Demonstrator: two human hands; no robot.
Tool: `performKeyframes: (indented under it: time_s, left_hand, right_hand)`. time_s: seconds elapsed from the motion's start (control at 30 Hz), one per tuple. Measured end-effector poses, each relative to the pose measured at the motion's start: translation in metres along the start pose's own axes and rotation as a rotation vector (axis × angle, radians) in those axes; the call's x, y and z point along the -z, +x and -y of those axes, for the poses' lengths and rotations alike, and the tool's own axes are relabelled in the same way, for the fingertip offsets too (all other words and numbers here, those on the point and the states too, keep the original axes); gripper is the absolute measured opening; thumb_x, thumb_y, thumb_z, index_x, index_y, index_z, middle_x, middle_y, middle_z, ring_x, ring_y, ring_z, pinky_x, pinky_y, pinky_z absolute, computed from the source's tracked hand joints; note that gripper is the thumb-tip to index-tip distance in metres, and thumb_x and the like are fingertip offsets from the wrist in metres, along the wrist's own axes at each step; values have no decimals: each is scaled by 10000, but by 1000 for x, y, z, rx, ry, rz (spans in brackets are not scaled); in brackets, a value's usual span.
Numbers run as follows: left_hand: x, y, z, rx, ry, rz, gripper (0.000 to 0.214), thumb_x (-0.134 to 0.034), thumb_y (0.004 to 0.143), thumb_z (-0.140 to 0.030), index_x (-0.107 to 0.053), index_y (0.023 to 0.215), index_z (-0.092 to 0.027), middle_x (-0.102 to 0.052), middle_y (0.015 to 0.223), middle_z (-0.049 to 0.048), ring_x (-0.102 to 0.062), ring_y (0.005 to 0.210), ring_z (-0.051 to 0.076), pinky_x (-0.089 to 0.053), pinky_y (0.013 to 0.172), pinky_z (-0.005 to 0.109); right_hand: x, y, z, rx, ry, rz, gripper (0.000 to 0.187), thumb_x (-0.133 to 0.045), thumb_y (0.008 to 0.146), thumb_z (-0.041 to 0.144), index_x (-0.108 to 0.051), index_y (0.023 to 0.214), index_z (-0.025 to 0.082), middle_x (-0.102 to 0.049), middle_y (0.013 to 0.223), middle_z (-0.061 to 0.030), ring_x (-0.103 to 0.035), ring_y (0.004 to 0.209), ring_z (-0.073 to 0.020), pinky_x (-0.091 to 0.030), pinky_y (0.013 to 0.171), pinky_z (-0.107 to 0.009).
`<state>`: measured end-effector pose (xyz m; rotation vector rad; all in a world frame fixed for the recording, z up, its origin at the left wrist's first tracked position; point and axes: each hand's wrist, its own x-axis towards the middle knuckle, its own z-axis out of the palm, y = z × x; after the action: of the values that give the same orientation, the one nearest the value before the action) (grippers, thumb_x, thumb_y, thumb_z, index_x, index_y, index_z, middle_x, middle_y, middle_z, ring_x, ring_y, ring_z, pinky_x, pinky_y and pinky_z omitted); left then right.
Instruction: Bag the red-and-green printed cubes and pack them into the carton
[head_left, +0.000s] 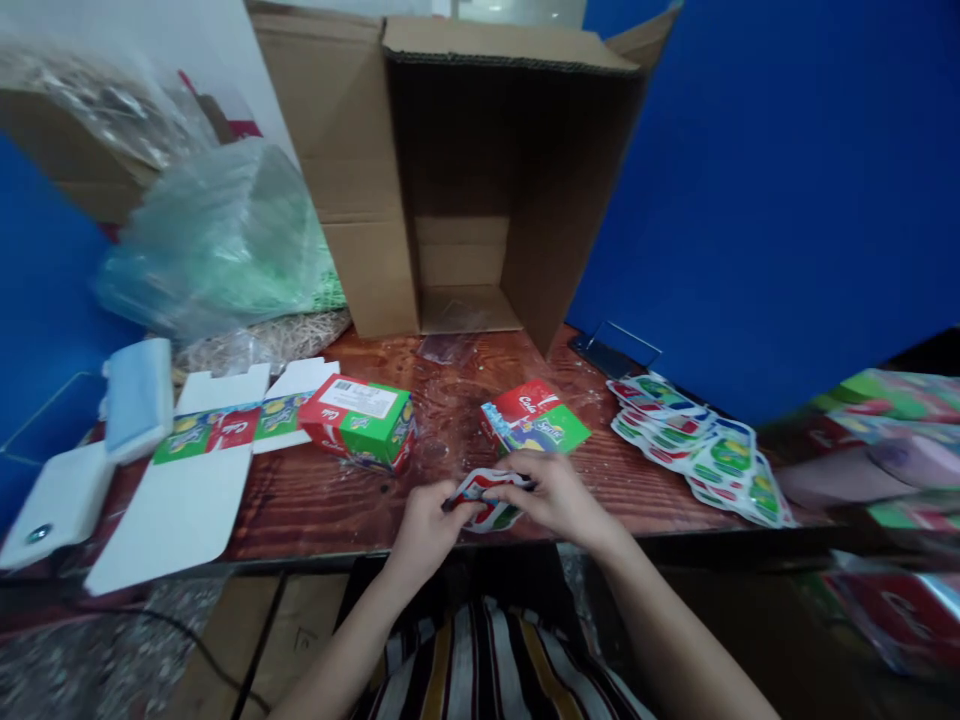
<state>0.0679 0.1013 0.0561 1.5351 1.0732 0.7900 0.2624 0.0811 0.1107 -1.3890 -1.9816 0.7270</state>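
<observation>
Near the table's front edge, my left hand (pixel 430 527) and my right hand (pixel 559 494) both grip a small printed pouch (pixel 487 488), white-edged with red and green. The fingers pinch it from either side and cover part of it. Just beyond my hands lies a red, green and blue printed box (pixel 534 412) marked Cola. To its left rests a closed carton (pixel 360 418) in the same colours, with a white barcode label on top. A fanned pile of similar pouches (pixel 694 445) lies to the right.
A large open cardboard box (pixel 405 270) stands on its side at the back. Unfolded printed card (pixel 195 480), white packs (pixel 139 400) and plastic bags (pixel 217 240) occupy the left. A blurred co-worker's arm (pixel 840 478) shows at right. Blue partitions (pixel 787 200) flank the table (pixel 322 520).
</observation>
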Motion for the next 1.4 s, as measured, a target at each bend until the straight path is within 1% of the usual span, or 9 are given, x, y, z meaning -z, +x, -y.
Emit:
performKeyframes:
  time_s: [0.17,0.4,0.5,0.63,0.73,0.83,1.0,1.2,1.4]
  left_hand:
    - [0,1,-1,-28,15,-31,227,-694,731,-333,-755,814,-130,-744,752,41,-654,720,212,-497,699,284]
    - [-18,-2,-5,17,-110,36,208,-700,739,-344,-734,760,-141,-730,721,33,-635,660,177,-494,634,255]
    - [-28,-3,-8,51,-237,87,324,-706,742,-340,-710,1004,-149,-721,741,18,-636,648,156,-500,624,244]
    - [-33,-4,-10,65,-254,73,556,-682,767,-338,-570,1279,-151,-669,674,-23,-597,572,117,-486,590,221]
    - [-31,-4,-6,91,-235,56,438,-659,785,-383,-650,1146,-135,-678,685,3,-600,577,117,-501,600,228]
    - [-31,-4,-1,134,-244,44,395,-675,760,-417,-694,1032,-130,-696,688,28,-614,583,135,-518,589,245]
    - [-36,-5,2,166,-265,28,399,-690,734,-446,-716,976,-130,-697,659,33,-611,561,140,-518,571,253]
    - [-35,-7,6,177,-255,19,404,-687,733,-466,-720,940,-121,-684,634,30,-600,548,133,-508,567,247]
    - [-32,-8,12,145,-228,15,384,-656,777,-453,-713,962,-121,-690,658,36,-609,570,135,-512,585,247]
  right_hand:
    - [12,-11,-3,-8,-94,-14,332,-629,877,480,-691,794,165,-669,722,-24,-584,685,-147,-389,625,-229]
    - [23,-31,-10,-26,124,-29,320,-594,913,424,-680,780,147,-631,691,-5,-566,652,-122,-400,616,-213]
    - [37,-41,-20,-121,220,-80,325,-631,879,443,-683,767,143,-637,701,-10,-582,655,-133,-425,582,-208]
    - [82,-50,-49,-253,330,-341,312,-720,790,471,-703,854,165,-690,760,-22,-640,662,-164,-493,562,-226]
    - [126,-50,-85,-342,354,-565,354,-772,719,478,-694,892,178,-715,781,-40,-663,640,-184,-530,546,-256]
    - [162,-43,-130,-435,293,-927,406,-774,664,509,-651,864,178,-698,742,-37,-641,588,-175,-538,539,-279]
    - [182,-34,-199,-659,141,-1257,301,-627,708,465,-505,773,198,-595,620,-9,-610,589,-191,-526,533,-310]
    - [173,-52,-234,-956,-140,-1290,249,-636,673,380,-455,750,226,-582,658,-48,-594,734,-258,-519,698,-385]
    - [177,-47,-234,-1086,-368,-1116,453,-736,622,384,-490,932,164,-646,920,-179,-620,923,-352,-478,855,-466]
